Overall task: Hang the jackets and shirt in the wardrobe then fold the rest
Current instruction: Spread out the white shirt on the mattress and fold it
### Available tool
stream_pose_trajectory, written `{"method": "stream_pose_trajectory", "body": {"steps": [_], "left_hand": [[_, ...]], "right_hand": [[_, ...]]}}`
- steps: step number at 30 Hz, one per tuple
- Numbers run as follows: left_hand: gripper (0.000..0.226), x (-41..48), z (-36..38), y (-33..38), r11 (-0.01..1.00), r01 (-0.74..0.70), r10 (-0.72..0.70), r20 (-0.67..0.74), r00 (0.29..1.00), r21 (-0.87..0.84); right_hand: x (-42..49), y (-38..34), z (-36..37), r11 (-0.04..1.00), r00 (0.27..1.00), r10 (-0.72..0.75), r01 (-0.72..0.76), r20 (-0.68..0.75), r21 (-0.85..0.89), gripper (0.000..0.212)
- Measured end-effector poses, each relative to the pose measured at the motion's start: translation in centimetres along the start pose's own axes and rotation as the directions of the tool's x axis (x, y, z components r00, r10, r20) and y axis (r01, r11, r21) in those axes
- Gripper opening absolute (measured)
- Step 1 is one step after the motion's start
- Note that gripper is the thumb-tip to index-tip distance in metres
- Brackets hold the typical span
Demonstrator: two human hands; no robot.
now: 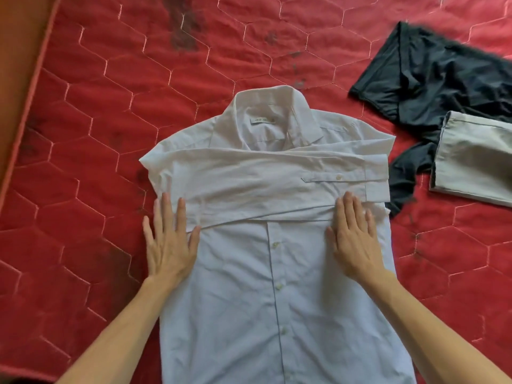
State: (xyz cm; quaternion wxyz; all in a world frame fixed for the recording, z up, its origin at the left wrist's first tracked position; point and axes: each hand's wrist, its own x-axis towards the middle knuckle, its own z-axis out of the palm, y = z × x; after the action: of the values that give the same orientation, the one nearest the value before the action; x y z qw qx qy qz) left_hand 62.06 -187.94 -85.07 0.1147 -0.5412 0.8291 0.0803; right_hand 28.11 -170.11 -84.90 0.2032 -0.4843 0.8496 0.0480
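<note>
A pale long-sleeved button-up shirt [249, 286] lies front up and buttoned on a red quilted mattress [83, 134], with its collar [266, 117] pointing away from the person. Both sleeves are folded across the chest, and the upper one ends in a cuff [376, 173] at the shirt's right edge. The left hand [169, 245] lies flat on the shirt's left edge, fingers straight and slightly spread, partly on the mattress and gripping nothing. The right hand [353, 242] presses flat on the shirt's right side, fingers straight and close together, their tips at the folded sleeve's lower edge. To the right, apart from the shirt, a dark garment [429, 79] lies crumpled, with light grey folded trousers [476, 162] partly on top of it.
</note>
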Motion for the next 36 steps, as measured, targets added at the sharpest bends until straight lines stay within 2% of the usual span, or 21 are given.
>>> {"method": "stream_pose_trajectory", "body": {"steps": [4, 10, 15, 19, 20, 22, 23, 25, 26, 28, 29, 31, 33, 36], "left_hand": [[0.073, -7.8, 1.6, -0.7, 0.999, 0.027, -0.025, 0.065, 0.998, -0.025], [0.080, -19.3, 4.3, 0.0, 0.990, 0.137, -0.137, 0.147, 0.980, 0.009], [0.086, -25.8, 5.5, 2.6, 0.968, 0.250, -0.249, 0.206, 0.946, 0.020], [0.083, -28.9, 6.1, 4.0, 0.933, 0.355, -0.334, 0.234, 0.913, -0.056], [0.084, -29.3, 6.0, 4.1, 0.916, 0.386, -0.352, 0.245, 0.903, -0.109], [0.082, -29.9, 5.5, 4.3, 0.868, 0.433, -0.401, 0.171, 0.900, -0.245], [0.082, -30.1, 5.0, 4.5, 0.818, 0.471, -0.457, 0.125, 0.881, -0.330], [0.084, -30.4, 4.7, 4.1, 0.647, 0.581, -0.605, 0.130, 0.785, -0.493], [0.083, -30.6, 4.5, 3.7, 0.562, 0.618, -0.647, 0.173, 0.742, -0.550], [0.072, -31.4, 4.5, 2.4, 0.441, 0.660, -0.649, 0.292, 0.702, -0.608], [0.059, -31.8, 4.4, 1.7, 0.414, 0.677, -0.627, 0.349, 0.696, -0.608], [0.031, -32.8, 4.2, 0.6, 0.436, 0.689, -0.566, 0.419, 0.710, -0.579], [0.022, -33.6, 4.0, -0.2, 0.440, 0.670, -0.510, 0.448, 0.735, -0.598], [0.015, -34.4, 3.4, -1.1, 0.324, 0.664, -0.491, 0.480, 0.727, -0.674]], "right_hand": [[-7.5, 0.8, 3.3, 0.998, 0.996, -0.056, 0.055, 0.066, 0.014, 0.066], [-16.0, 3.9, 6.1, 0.984, 0.976, -0.170, 0.176, 0.134, -0.035, 0.066], [-21.8, 7.7, 7.0, 0.977, 0.968, -0.180, 0.197, 0.176, -0.079, 0.068], [-26.3, 9.5, 7.8, 0.994, 0.983, -0.091, 0.100, 0.157, -0.046, 0.068], [-27.3, 9.7, 7.8, 0.999, 0.987, -0.039, 0.042, 0.156, -0.017, 0.068], [-29.2, 9.7, 7.7, 0.986, 0.981, 0.112, -0.129, 0.157, 0.105, 0.072], [-30.1, 9.4, 7.4, 0.957, 0.967, 0.195, -0.224, 0.166, 0.183, 0.073], [-31.7, 9.1, 6.9, 0.886, 0.942, 0.303, -0.335, 0.148, 0.320, 0.073], [-32.4, 8.9, 6.7, 0.832, 0.929, 0.336, -0.369, 0.154, 0.415, 0.072], [-33.4, 8.7, 6.2, 0.645, 0.880, 0.397, -0.470, 0.261, 0.602, 0.067], [-33.7, 8.6, 6.0, 0.573, 0.857, 0.401, -0.510, 0.324, 0.642, 0.059], [-34.6, 8.3, 5.6, 0.584, 0.859, 0.363, -0.512, 0.361, 0.630, 0.038], [-35.4, 8.2, 5.3, 0.590, 0.857, 0.383, -0.515, 0.346, 0.622, 0.042], [-35.9, 8.1, 4.4, 0.446, 0.824, 0.455, -0.540, 0.339, 0.714, 0.038]]}}
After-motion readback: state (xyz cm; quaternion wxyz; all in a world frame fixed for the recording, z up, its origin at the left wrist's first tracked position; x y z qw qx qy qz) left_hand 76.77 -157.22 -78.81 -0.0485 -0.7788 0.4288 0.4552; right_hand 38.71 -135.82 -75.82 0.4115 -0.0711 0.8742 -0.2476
